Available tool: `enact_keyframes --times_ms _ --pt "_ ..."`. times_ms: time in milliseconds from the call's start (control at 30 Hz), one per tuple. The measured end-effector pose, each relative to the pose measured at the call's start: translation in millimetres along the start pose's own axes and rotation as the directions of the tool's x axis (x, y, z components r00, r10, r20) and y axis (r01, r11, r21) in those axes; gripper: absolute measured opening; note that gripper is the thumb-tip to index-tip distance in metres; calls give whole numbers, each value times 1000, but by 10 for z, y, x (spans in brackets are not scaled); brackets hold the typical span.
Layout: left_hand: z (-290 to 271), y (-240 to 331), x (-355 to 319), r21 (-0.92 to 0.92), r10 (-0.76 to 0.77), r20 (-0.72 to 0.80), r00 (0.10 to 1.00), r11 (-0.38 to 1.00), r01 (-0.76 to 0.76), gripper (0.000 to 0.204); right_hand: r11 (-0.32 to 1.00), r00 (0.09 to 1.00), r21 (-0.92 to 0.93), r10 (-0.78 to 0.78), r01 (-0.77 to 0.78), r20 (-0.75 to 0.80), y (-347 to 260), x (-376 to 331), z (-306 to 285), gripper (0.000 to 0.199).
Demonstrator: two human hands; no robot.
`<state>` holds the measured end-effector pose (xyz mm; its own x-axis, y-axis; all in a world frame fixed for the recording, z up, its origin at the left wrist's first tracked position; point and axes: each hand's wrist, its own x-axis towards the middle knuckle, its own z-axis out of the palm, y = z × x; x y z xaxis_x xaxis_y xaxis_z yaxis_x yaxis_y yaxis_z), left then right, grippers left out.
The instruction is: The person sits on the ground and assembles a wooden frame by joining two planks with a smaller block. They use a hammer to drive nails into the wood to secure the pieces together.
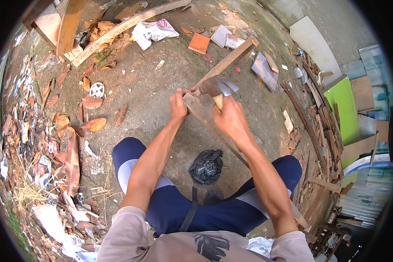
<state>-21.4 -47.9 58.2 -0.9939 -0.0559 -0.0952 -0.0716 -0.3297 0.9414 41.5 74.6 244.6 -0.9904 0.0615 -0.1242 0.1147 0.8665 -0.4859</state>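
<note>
My right hand (232,124) is wrapped round the short pale handle of a claw hammer (214,86). The hammer's head is over the spot where two lengths of wood meet at an angle. One wooden plank (209,123) slants down to the right, passing under my right forearm; a wooden batten (228,62) stretches away to the far right. My left hand (178,105) is closed at the plank's end, its fingers at the joint. Whether a nail is between those fingers is too small to tell. Between my knees sits an open black plastic bag (206,167) of nails.
Beyond the joint lie an orange tile (199,43), a white plastic sack (154,33) and a long curved board (126,27). Dry leaves and litter (48,153) cover the left side. Scrap wood (323,118) and a green panel (343,109) line the right.
</note>
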Motion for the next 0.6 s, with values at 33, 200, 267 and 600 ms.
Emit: enact_keyframes --times_ms 33,200,267,600 --pt "-15 -22 -5 -22 -22 9 1000 1000 22 58 998 997 56 -24 28 -73 -39 -55 -43 36" --pt "-180 -153 115 -41 -31 250 968 998 43 64 956 999 289 51 -53 16 60 -97 -103 34" --pt "-135 -60 134 -193 -183 272 945 951 240 67 856 992 506 60 -109 112 83 -185 -109 35" --pt "-274 -138 517 -2 -557 400 728 793 609 52 932 996 354 57 -76 64 50 -343 59 48"
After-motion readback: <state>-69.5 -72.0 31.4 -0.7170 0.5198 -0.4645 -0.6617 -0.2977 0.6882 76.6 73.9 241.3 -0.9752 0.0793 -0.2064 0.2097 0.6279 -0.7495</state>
